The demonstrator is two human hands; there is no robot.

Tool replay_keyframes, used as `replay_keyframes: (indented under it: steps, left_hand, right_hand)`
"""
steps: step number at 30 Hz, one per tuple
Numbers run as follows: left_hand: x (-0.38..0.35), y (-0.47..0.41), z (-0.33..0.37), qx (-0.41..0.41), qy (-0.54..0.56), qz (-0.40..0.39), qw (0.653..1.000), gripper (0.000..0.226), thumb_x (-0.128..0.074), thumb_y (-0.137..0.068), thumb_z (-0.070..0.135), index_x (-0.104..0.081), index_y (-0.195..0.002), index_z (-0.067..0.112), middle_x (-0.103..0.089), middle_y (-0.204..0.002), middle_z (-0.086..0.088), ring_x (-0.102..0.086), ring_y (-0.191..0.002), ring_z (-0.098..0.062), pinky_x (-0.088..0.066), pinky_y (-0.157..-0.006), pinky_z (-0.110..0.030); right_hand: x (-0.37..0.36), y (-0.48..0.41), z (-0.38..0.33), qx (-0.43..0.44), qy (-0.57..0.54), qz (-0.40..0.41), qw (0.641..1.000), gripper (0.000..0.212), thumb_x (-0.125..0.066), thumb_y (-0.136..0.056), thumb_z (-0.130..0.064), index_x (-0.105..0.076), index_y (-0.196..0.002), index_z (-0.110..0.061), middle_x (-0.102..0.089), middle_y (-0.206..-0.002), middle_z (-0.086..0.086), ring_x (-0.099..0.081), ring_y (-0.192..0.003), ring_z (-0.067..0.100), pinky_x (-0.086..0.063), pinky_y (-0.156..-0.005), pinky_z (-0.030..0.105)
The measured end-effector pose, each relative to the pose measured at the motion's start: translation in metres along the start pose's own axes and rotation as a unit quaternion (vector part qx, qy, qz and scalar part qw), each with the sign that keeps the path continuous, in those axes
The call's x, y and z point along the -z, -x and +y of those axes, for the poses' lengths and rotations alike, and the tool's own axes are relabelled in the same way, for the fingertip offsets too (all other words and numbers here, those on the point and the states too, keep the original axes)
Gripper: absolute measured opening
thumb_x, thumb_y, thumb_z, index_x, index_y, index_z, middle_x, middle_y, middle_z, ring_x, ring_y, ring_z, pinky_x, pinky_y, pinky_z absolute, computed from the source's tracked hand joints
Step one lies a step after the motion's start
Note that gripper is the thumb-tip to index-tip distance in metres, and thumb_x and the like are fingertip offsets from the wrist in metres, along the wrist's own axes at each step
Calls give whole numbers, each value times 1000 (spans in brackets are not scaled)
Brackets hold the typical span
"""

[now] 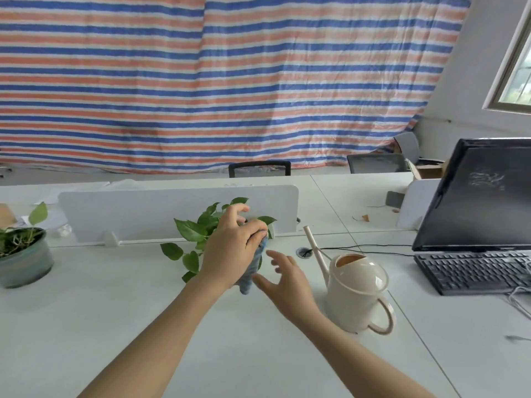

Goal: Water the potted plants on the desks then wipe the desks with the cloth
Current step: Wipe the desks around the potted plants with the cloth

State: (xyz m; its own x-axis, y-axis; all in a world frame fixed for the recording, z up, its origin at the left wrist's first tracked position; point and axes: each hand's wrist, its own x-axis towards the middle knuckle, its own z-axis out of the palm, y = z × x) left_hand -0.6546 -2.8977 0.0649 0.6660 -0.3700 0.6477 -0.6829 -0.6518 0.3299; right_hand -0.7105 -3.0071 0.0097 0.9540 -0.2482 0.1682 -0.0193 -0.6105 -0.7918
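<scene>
Two bare forearms reach over the white desk (pixel 115 326), and the cream watering can (pixel 356 285) standing upright on it serves as the marker for everything else. Just left of the can, the left grip (pixel 232 248) (a bare hand, seen from its back) has its fingers curled round a blue cloth (pixel 247 281), which is bunched in the fist and hangs down in a crumpled tail. Whether the tail's tip touches the desk cannot be told. Between that cloth and the can, the right grip (pixel 287 282) holds nothing, its fingers spread and relaxed and its thumb just beside the hanging cloth. Behind the left grip, also left of the can, a potted plant (pixel 191 234) shows its green leaves, with the pot hidden by hand and wrist. Far left of the can, a second plant (pixel 23 254) sits in a round grey-green pot. The can's long spout slants up to the left, and its handle faces the near right. Right of the can lie a black keyboard (pixel 471 271) and a dark monitor (pixel 482 196). Beyond the can and to its left stands a low white divider panel (pixel 143 211).
</scene>
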Motion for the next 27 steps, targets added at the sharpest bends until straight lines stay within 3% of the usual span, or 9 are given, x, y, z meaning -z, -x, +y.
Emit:
replay_keyframes:
  steps: [3, 7, 12, 16, 18, 20, 22, 24, 27]
  left_hand:
    - [3, -3, 0, 10, 41, -24, 999, 17, -56, -90, 16, -69, -97, 8, -64, -101, -9, -59, -94, -23, -50, -74, -32]
    - [7, -2, -8, 131, 187, -67, 971, 14, -53, -91, 10, -65, -85, 10, -64, -77, 3, -60, -78, -16, -49, -75, -31]
    - [11, 0, -14, 327, 405, -79, 850, 24, -51, -91, 5, -62, -72, 15, -63, -75, -3, -58, -70, -13, -51, -60, -19]
    - [12, -1, -14, 367, 486, -127, 783, 25, -46, -93, 4, -66, -80, 13, -64, -82, -9, -60, -74, -20, -51, -67, -29]
    - [10, -1, -13, 360, 468, -148, 794, 29, -42, -95, 6, -66, -82, 15, -62, -85, -8, -58, -80, -21, -48, -73, -32]
    - [8, 0, -17, 349, 446, -166, 807, 26, -42, -96, 14, -64, -82, 18, -61, -85, -5, -57, -82, -19, -47, -77, -33]
    - [11, 2, -22, 326, 439, -198, 814, 12, -58, -87, 32, -62, -85, 21, -62, -92, -5, -58, -92, -21, -46, -90, -37]
    - [13, 4, -25, 303, 411, -245, 824, 33, -76, -65, 43, -60, -89, 27, -61, -102, -5, -59, -100, -23, -46, -95, -40]
    - [10, 4, -25, 265, 354, -272, 855, 32, -76, -72, 17, -56, -92, 30, -56, -102, -5, -58, -94, -21, -53, -84, -36]
  right_hand:
    - [-8, -4, -11, -10, -9, 1, 1000, 47, -63, -82, -36, -49, -124, -20, -56, -119, -2, -53, -97, 13, -40, -78, 21]
    - [-11, -5, -10, -21, -36, -3, 999, 29, -59, -83, -22, -57, -112, -15, -65, -110, 4, -61, -96, 20, -50, -83, 34]
    - [6, -8, 4, -8, -31, 4, 999, 29, -50, -82, -5, -60, -108, -13, -62, -91, 1, -56, -85, 20, -47, -76, 30]
    - [12, -16, 18, -15, 44, -17, 999, 24, -47, -78, 0, -45, -61, -16, -40, -56, -3, -37, -58, 18, -27, -54, 30]
    - [17, -19, 20, -40, -7, -36, 999, 24, -50, -79, -1, -51, -61, -16, -42, -56, -5, -39, -58, 12, -30, -54, 26]
    - [30, -22, 21, -61, -86, -49, 993, 15, -52, -82, -3, -65, -81, -10, -51, -65, -5, -48, -68, 12, -39, -62, 23]
    - [44, -24, 21, -70, -146, -92, 982, 11, -55, -85, -5, -65, -83, -10, -55, -70, -3, -52, -72, 14, -41, -65, 23]
    - [51, -24, 25, -80, -201, -146, 965, 14, -56, -86, -5, -64, -75, -9, -56, -70, 0, -53, -71, 15, -42, -67, 24]
    - [60, -23, 30, -111, -258, -184, 942, 21, -56, -86, -1, -59, -67, -9, -55, -64, 1, -52, -63, 12, -43, -58, 17]
